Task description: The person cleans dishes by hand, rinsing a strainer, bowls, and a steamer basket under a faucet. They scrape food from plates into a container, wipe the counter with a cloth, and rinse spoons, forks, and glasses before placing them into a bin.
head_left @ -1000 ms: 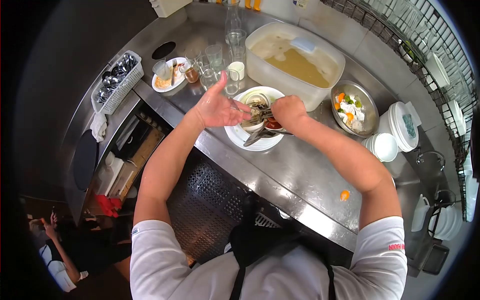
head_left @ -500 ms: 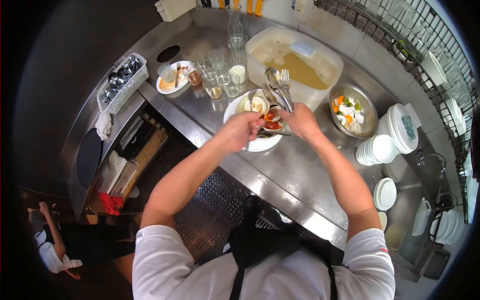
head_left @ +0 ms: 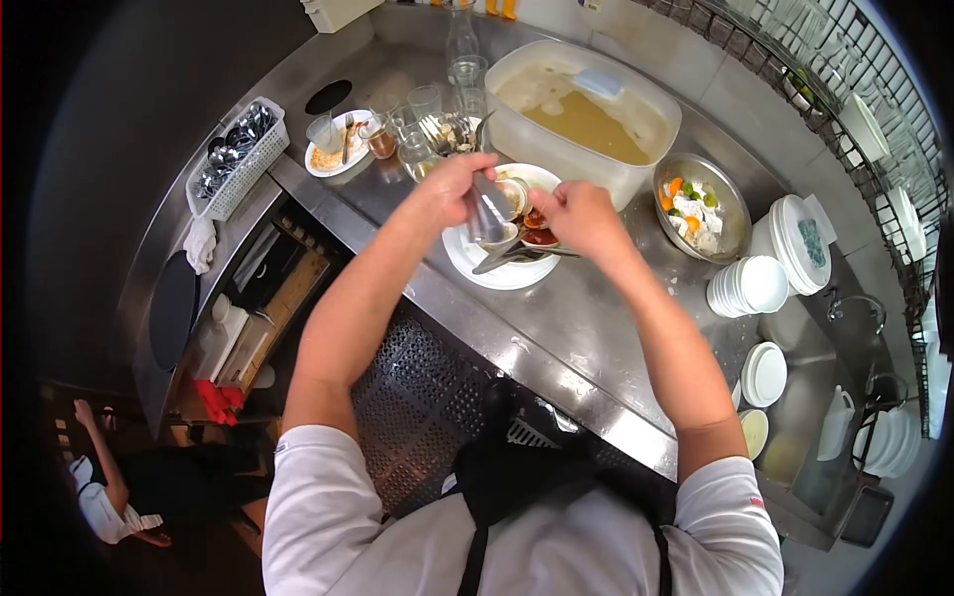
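Note:
My left hand [head_left: 449, 189] is closed around a bunch of metal cutlery [head_left: 484, 211]; the handles point down over the plate and the fork tines [head_left: 444, 131] stick up toward the glasses. My right hand [head_left: 578, 219] hovers with bent fingers over a white plate stack [head_left: 497, 276] on the steel counter. Its fingertips are at small bowls, one with red sauce [head_left: 540, 236]. More cutlery [head_left: 517, 255] lies across the plate. Whether my right hand grips anything is hidden.
Behind the plate stands a big plastic tub of murky water [head_left: 586, 119]. A metal bowl of food scraps [head_left: 696, 209], stacked white bowls [head_left: 760, 286] and plates [head_left: 800, 248] sit right. Glasses [head_left: 427, 104], a leftover plate [head_left: 336, 151] and a spoon basket [head_left: 234, 159] sit left. Another person [head_left: 109, 497] is lower left.
The cutlery bunch passed from my raised right hand to my left hand. My right hand dropped to the small bowls on the plate.

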